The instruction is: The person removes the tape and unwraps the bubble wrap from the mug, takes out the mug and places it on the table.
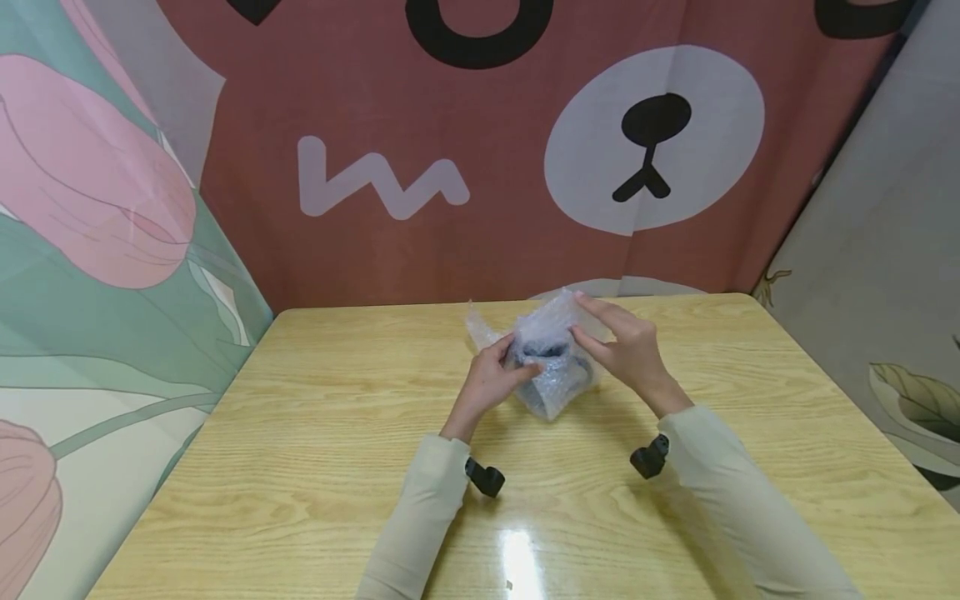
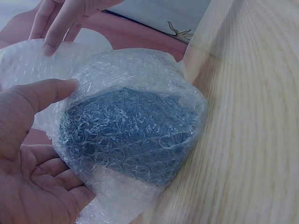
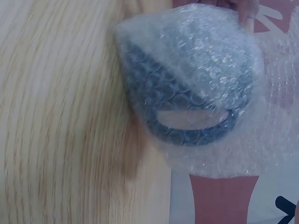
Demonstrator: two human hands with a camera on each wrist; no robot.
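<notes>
Head view: left hand point(image 1: 487, 385) grips bundle point(image 1: 561, 390), right hand point(image 1: 636, 350) pinches flap point(image 1: 552, 317); seemingly wrapping or unwrapping; steady hold needed next.

Head: even light | glare on near tabletop point(image 1: 315, 467) | soft shadow beside right sleeve point(image 1: 738, 500) | right-wrist: slightly blurred

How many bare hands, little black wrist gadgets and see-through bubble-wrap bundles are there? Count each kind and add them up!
Bare hands: 2
Little black wrist gadgets: 2
Clear bubble-wrap bundle with something dark blue inside: 1
Total: 5
</notes>
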